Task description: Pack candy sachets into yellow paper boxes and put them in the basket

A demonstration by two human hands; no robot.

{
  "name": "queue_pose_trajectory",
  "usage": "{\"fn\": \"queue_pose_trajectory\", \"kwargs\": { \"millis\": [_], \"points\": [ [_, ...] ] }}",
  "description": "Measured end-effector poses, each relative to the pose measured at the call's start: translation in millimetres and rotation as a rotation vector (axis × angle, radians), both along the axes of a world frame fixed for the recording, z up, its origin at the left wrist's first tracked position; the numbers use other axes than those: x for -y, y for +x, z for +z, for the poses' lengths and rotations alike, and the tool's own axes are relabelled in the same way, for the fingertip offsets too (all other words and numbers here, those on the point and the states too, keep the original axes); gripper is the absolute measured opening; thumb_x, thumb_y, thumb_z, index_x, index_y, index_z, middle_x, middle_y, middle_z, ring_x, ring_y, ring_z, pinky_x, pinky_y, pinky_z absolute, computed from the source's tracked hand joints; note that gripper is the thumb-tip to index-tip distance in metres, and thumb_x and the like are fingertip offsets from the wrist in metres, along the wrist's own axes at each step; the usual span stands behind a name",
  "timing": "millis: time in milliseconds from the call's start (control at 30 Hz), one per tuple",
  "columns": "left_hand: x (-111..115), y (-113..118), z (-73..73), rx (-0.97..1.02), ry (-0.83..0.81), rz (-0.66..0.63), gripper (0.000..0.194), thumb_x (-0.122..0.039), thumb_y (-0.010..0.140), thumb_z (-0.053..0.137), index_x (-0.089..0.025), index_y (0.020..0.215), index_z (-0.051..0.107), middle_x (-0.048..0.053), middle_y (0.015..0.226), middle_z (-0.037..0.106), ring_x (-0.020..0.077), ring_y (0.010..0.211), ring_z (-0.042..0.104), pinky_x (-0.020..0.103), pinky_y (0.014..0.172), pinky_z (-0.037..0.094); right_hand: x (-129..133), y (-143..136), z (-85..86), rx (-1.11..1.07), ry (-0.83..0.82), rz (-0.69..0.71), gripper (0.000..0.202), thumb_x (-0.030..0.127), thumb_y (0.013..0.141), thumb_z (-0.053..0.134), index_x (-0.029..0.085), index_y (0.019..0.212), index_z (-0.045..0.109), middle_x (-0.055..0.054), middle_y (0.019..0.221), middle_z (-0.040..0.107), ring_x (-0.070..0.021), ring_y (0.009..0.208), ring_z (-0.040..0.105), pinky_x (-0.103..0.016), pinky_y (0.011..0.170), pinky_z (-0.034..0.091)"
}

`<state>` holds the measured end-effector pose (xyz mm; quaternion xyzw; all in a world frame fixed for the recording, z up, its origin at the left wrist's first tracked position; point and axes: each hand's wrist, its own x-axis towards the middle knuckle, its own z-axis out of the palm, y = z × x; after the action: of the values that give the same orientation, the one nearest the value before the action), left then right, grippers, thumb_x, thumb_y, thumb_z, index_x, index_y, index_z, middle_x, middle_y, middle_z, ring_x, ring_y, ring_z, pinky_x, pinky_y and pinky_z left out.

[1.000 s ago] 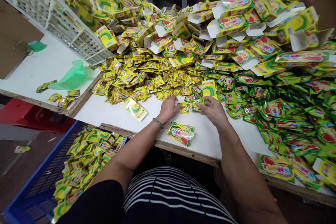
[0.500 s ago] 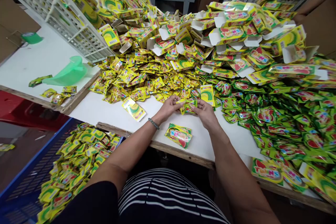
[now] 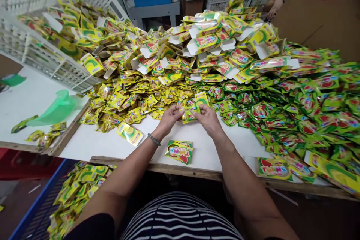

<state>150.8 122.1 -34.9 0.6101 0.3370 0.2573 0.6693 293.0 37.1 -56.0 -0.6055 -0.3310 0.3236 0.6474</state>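
Observation:
Over the white tabletop (image 3: 152,153), my left hand (image 3: 170,117) and my right hand (image 3: 209,120) are close together, fingers pinched. Between them they hold a small yellow-green packet (image 3: 190,115), one side in each hand; fingers partly cover it, and I cannot tell whether it is one packet or two overlapping. Just behind my right fingers lies a yellow carton (image 3: 201,98). Nearer my body, a flat green-and-yellow carton (image 3: 179,152) printed TWINS lies between my forearms. Another yellow carton (image 3: 129,133) rests left of my left wrist.
Heaped yellow packets (image 3: 120,99) and green packets (image 3: 298,120) flank my hands, below piled open cartons (image 3: 208,41). A white crate (image 3: 62,67) tips at left near a green scoop (image 3: 56,108). A blue crate (image 3: 36,213) holds packets below. Another person's hand (image 3: 275,7) shows beyond.
The view has shifted right, bringing another person's hand and striped sleeve into sight. My hands stay together on the packet, which now shows more green.

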Motion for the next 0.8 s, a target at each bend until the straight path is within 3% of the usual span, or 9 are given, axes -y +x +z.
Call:
{"fn": "queue_pose_trajectory", "kwargs": {
  "millis": [100, 200, 333, 433, 533, 667, 800],
  "points": [
    [-9, 23, 13.9, -0.226, 0.322, -0.038, 0.031, -0.036, 0.076, 0.067, -0.019, 0.099, 0.055, 0.003, 0.083, 0.065, 0.0157, 0.073, 0.061, 0.029, 0.07, 0.045, 3, 16, 10.9, 0.017, 0.092, -0.352, 0.03, 0.043, 0.066, 0.07, 0.023, 0.078, 0.053, 0.0, 0.069, 0.062, -0.0174, 0.062, 0.059, -0.033, 0.062, 0.051],
    [-6, 60, 22.3, -0.566, 0.65, -0.008, 0.039, -0.036, 0.08, 0.063, -0.019, 0.114, 0.055, 0.011, 0.105, 0.066, 0.0248, 0.093, 0.063, 0.034, 0.08, 0.044, 8, 28, 17.6, 0.034, 0.175, -0.612, 0.028, 0.041, 0.069, 0.069, 0.021, 0.081, 0.051, -0.002, 0.075, 0.062, -0.0184, 0.069, 0.062, -0.034, 0.069, 0.052],
    [8, 111, 16.6, -0.798, 0.694, 0.066, 0.071, -0.054, 0.074, 0.065, -0.011, 0.128, 0.047, 0.026, 0.122, 0.057, 0.0386, 0.108, 0.059, 0.041, 0.085, 0.043, 11, 34, 18.4, 0.077, 0.182, -0.729, 0.028, 0.04, 0.071, 0.07, 0.021, 0.079, 0.051, -0.003, 0.077, 0.061, -0.0194, 0.073, 0.063, -0.036, 0.073, 0.052],
    [8, 128, 6.8, -0.838, 0.704, 0.008, 0.085, -0.046, 0.064, 0.076, -0.01, 0.133, 0.043, 0.027, 0.118, 0.06, 0.0409, 0.11, 0.058, 0.042, 0.087, 0.042, 11, 34, 17.1, 0.087, 0.153, -0.733, 0.029, 0.042, 0.07, 0.069, 0.022, 0.078, 0.05, -0.004, 0.076, 0.061, -0.0198, 0.072, 0.062, -0.037, 0.071, 0.052],
    [-4, 117, 0.5, -0.717, 0.581, 0.029, 0.073, -0.031, 0.062, 0.077, -0.012, 0.126, 0.05, 0.019, 0.099, 0.069, 0.0347, 0.098, 0.063, 0.038, 0.082, 0.044, 9, 33, 17.0, 0.07, 0.167, -0.687, 0.029, 0.043, 0.07, 0.069, 0.023, 0.078, 0.049, -0.003, 0.074, 0.06, -0.0194, 0.07, 0.061, -0.036, 0.068, 0.052],
    [-23, 70, -2.7, -0.289, 0.302, 0.073, 0.038, -0.028, 0.066, 0.075, -0.015, 0.099, 0.062, 0.007, 0.083, 0.07, 0.0229, 0.083, 0.065, 0.032, 0.077, 0.047, 7, 27, 16.4, 0.073, 0.158, -0.533, 0.029, 0.041, 0.068, 0.069, 0.023, 0.077, 0.049, 0.0, 0.069, 0.058, -0.0173, 0.062, 0.057, -0.033, 0.063, 0.049],
    [-18, 15, -6.9, -0.097, 0.115, 0.008, 0.045, -0.031, 0.059, 0.083, -0.014, 0.093, 0.059, 0.003, 0.079, 0.069, 0.0166, 0.074, 0.065, 0.03, 0.075, 0.05, 4, 15, 12.5, 0.093, 0.157, -0.34, 0.03, 0.043, 0.068, 0.07, 0.023, 0.076, 0.049, 0.002, 0.066, 0.055, -0.0155, 0.06, 0.053, -0.031, 0.06, 0.047]
  ]
}}
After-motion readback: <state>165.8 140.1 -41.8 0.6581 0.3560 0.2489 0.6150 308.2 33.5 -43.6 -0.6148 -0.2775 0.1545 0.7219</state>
